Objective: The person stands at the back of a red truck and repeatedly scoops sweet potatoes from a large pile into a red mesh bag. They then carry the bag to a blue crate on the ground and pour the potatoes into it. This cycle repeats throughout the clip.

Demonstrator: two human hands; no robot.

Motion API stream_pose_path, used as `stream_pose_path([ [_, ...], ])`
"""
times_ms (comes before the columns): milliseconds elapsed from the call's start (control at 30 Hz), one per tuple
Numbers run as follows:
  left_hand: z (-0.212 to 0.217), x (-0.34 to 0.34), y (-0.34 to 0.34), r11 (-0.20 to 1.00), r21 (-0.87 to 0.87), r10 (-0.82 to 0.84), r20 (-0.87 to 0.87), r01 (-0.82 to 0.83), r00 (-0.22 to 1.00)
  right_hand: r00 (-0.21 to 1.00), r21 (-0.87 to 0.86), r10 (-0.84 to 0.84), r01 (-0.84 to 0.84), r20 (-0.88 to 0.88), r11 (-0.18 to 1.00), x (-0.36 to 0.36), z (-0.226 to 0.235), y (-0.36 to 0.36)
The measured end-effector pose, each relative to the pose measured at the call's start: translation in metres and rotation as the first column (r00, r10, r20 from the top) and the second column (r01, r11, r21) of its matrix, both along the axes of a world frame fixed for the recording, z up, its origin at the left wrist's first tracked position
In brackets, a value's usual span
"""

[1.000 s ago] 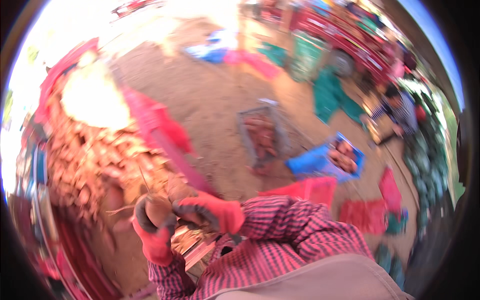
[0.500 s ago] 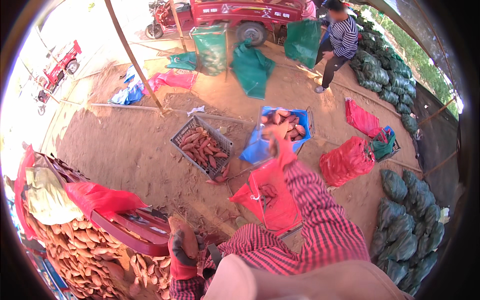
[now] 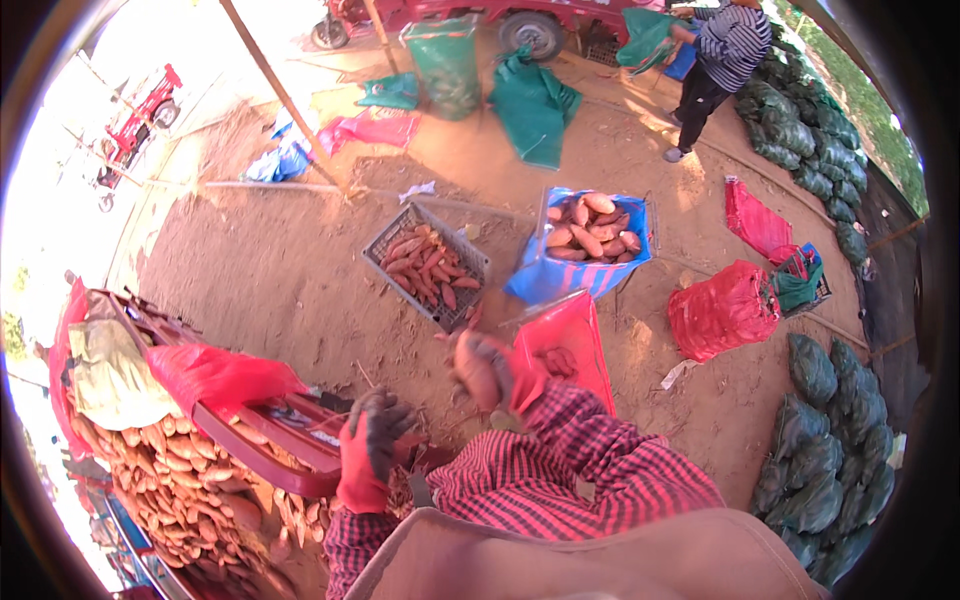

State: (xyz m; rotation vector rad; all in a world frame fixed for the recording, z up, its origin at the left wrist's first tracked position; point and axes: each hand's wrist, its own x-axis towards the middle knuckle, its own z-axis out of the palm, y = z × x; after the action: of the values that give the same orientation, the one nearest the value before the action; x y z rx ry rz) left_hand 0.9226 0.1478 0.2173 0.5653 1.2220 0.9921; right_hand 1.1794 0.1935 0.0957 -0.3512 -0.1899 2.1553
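Observation:
My right hand [image 3: 500, 370], in a red and dark work glove, is closed round a large sweet potato [image 3: 474, 371], slightly blurred. This is just left of an open red mesh bag [image 3: 575, 335] that has a few sweet potatoes low inside. My left hand [image 3: 372, 445], gloved alike, holds nothing, its fingers apart beside the edge of a dark red cart bed [image 3: 285, 470]. Loose sweet potatoes [image 3: 180, 490] are heaped in that bed. Beyond the red bag, a blue bag [image 3: 575, 275] stands with its mouth spread, full of large sweet potatoes [image 3: 595, 230].
A grey crate [image 3: 470, 258] of smaller sweet potatoes stands ahead. Right of the red bag is a full red sack [image 3: 722, 312]; filled green sacks [image 3: 810, 470] lie at the far right. A person in a striped top [image 3: 733, 45] handles a green bag near a red three-wheeler [image 3: 450, 12].
My left hand has let go of its sweet potato and opened. My right hand has drawn back from beside the blue bag and now holds a sweet potato. The view has shifted.

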Motion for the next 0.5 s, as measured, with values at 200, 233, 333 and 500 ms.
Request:
stream_pose_path([
  [200,-0.030,-0.078,-0.038,0.996,0.013,0.080,0.347,-0.090,0.934,0.979,-0.200,-0.202,0.205,0.036,0.958,0.070,-0.001,0.017],
  [233,-0.034,-0.083,-0.050,0.995,0.040,0.078,0.289,-0.094,0.954,0.977,-0.196,-0.214,0.213,0.017,0.957,0.073,-0.010,0.015],
  [333,-0.040,-0.083,-0.073,0.991,-0.083,0.116,0.160,-0.103,0.980,0.986,-0.250,-0.165,0.160,0.001,0.955,0.075,-0.042,0.011],
  [500,-0.036,-0.071,-0.089,0.972,-0.168,0.175,0.037,-0.166,0.984,0.985,-0.175,-0.161,0.168,0.053,0.970,0.078,-0.073,0.006],
])
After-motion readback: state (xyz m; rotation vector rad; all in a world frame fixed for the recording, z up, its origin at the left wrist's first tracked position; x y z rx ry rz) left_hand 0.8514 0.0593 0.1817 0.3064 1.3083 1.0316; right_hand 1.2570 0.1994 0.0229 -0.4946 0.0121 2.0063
